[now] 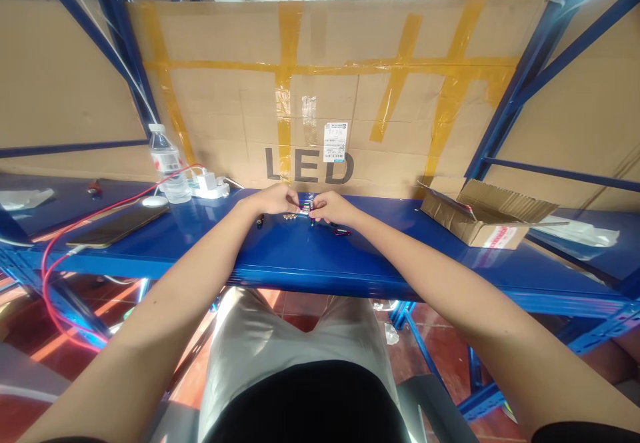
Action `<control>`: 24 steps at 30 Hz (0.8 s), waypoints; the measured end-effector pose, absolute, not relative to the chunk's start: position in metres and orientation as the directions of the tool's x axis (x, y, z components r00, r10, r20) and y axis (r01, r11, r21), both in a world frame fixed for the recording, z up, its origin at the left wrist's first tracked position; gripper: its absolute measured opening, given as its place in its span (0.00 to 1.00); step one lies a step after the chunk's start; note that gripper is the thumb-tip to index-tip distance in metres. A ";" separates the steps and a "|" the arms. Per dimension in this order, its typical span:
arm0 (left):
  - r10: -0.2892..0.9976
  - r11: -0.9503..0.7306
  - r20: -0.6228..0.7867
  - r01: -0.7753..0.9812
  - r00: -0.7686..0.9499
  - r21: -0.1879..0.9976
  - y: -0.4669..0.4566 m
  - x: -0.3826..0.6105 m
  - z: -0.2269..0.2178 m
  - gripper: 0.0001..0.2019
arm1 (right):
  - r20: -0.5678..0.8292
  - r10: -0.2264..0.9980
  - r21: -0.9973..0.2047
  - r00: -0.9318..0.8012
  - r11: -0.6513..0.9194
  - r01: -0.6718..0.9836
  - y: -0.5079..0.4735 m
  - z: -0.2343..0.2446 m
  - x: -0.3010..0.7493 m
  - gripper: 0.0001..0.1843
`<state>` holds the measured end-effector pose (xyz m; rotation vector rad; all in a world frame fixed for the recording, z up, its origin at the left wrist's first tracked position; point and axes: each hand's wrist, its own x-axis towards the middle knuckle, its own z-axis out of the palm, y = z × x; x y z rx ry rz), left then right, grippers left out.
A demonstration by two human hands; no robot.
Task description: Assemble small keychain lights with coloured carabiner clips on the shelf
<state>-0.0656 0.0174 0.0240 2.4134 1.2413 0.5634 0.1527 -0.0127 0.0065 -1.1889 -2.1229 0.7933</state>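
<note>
Both my hands meet far out on the blue metal shelf [310, 256], in front of a taped cardboard sheet printed "LED". My left hand [276, 199] is closed, its fingertips pinched on a small multicoloured part [306, 207] held between the two hands. My right hand [331, 208] is closed on the same small part from the right. Tiny brass-coloured pieces [290, 216] lie on the shelf just under my left hand. A small red-pink clip-like piece [342, 232] lies beside my right wrist. A tiny dark piece [260, 218] rests by my left wrist.
A water bottle [167, 163] stands at the left, next to a white charger block [209, 184]. A red cable [90, 220] runs from it over the shelf edge. A phone [117, 227] lies flat at the left. An open cardboard box [483, 213] sits at the right.
</note>
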 end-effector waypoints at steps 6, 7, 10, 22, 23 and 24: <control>0.842 -0.481 -0.012 0.760 0.540 0.437 0.021 -0.069 0.022 0.14 | 0.162 0.869 -0.735 -0.468 0.423 0.531 -0.015 0.010 0.154 0.09; 0.835 -0.492 -0.014 0.757 0.551 0.430 0.022 -0.069 0.021 0.14 | 0.159 0.865 -0.734 -0.475 0.425 0.529 -0.015 0.010 0.154 0.09; 0.812 -0.527 -0.006 0.737 0.584 0.424 0.025 -0.068 0.018 0.14 | 0.154 0.862 -0.734 -0.484 0.427 0.528 -0.017 0.011 0.154 0.10; 0.817 -0.527 0.028 0.726 0.576 0.441 0.022 -0.058 0.016 0.10 | 0.119 0.884 -0.737 -0.452 0.383 0.557 -0.014 0.011 0.155 0.11; 0.816 -0.531 0.034 0.724 0.577 0.440 0.022 -0.057 0.016 0.09 | 0.117 0.885 -0.732 -0.450 0.383 0.563 -0.014 0.012 0.155 0.11; 0.814 -0.535 0.042 0.720 0.580 0.442 0.021 -0.057 0.016 0.09 | 0.116 0.887 -0.727 -0.447 0.383 0.570 -0.014 0.012 0.156 0.11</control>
